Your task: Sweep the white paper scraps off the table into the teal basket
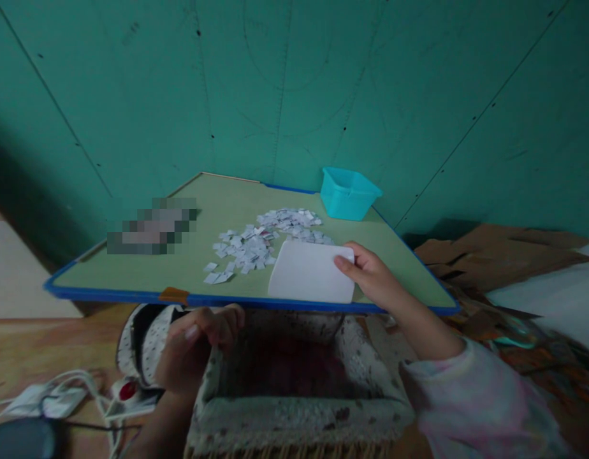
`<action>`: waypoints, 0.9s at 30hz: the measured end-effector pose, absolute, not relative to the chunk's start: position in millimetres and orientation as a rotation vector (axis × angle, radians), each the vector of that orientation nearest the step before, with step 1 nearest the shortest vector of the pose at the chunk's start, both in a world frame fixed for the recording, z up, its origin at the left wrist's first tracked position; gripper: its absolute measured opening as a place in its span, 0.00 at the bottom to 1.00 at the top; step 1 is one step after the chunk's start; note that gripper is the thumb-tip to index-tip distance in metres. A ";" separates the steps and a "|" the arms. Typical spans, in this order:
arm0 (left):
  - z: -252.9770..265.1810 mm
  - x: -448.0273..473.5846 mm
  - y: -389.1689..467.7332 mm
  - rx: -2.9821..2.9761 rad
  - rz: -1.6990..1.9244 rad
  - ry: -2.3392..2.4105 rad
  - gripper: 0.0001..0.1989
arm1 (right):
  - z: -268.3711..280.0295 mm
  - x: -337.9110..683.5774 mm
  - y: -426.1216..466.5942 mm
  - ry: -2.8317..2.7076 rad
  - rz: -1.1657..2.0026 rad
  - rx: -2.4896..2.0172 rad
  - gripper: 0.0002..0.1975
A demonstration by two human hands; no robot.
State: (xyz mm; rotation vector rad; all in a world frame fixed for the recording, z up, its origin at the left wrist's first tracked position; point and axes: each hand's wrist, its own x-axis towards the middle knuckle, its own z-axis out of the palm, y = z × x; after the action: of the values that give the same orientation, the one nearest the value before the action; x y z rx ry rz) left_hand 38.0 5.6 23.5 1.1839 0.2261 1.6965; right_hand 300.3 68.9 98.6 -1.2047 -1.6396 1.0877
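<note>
My right hand (368, 271) is closed on a white flat piece with rounded corners (308, 271), thumb on top. The piece rests at or just above the table's front edge; whether it touches the table I cannot tell. Beyond and to the left of it lie many small white paper pieces (251, 248), loosely heaped. My left hand (199, 338) is closed over the left rim of a cloth-lined wicker basket (299, 414). The basket is below the table's front edge, and its inside is dark.
A turquoise plastic bin (349, 194) stands at the back right of the blue-edged table (146, 274). A blurred-out item (153, 226) lies at the left. Cables and a power strip (132, 395) are on the floor at left, flattened cardboard (495, 255) at right.
</note>
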 end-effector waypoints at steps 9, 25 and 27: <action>22.9 39.9 3.8 1.130 1.714 0.221 0.14 | 102.5 298.3 68.1 -1.669 1.057 -1.227 0.20; 22.5 36.2 4.7 1.177 1.706 0.252 0.16 | 112.2 279.0 129.5 -1.738 0.513 -1.279 0.11; 22.0 34.6 4.0 1.175 1.708 0.248 0.16 | 113.3 271.0 130.8 -1.802 0.475 -1.297 0.10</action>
State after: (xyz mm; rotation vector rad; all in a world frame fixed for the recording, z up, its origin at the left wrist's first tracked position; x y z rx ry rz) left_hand 34.6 4.0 22.0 1.1751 0.2478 1.7084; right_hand 271.0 130.8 113.3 -1.2971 -1.8021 0.4753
